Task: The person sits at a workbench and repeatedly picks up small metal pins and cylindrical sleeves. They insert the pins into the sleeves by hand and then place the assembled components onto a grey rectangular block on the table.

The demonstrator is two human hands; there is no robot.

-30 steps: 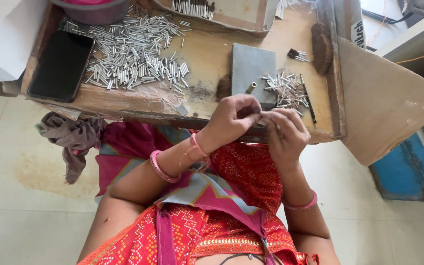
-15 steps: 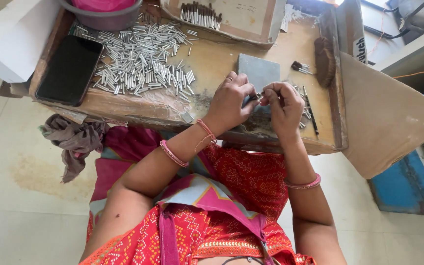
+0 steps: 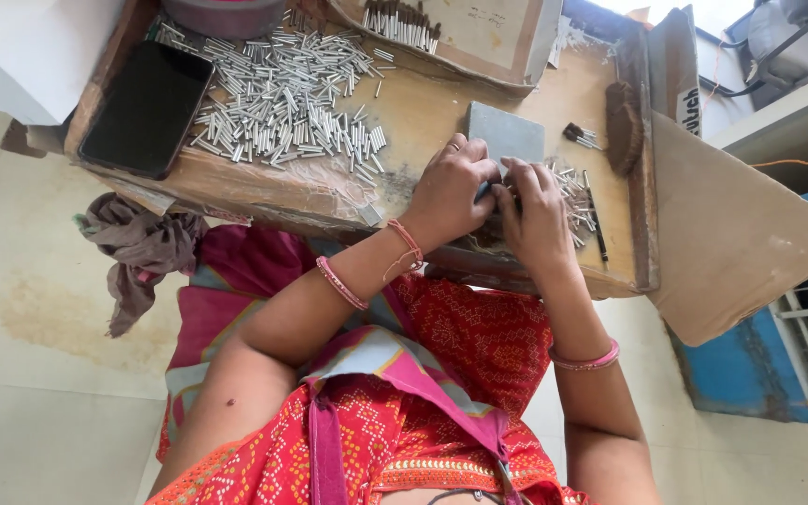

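Both my hands meet at the near edge of a low wooden table (image 3: pixel 264 192). My left hand (image 3: pixel 451 192) and my right hand (image 3: pixel 535 210) pinch a small part between their fingertips; the fingers hide most of it. They rest just in front of a flat grey block (image 3: pixel 509 131). A little heap of short metal pins (image 3: pixel 576 192) lies right beside my right hand. A much larger spread of the same silver pins (image 3: pixel 278 93) covers the table to the left of my left hand.
A black phone (image 3: pixel 147 108) lies at the table's left end. A cardboard tray with dark-tipped sticks (image 3: pixel 404 23) stands at the back. A brown brush (image 3: pixel 624 126) and a cardboard sheet (image 3: pixel 741 234) are on the right. A grey cloth (image 3: pixel 142 252) hangs at the left.
My hands have moved forward from above my lap onto the table edge, up to the grey block, still pinched together.
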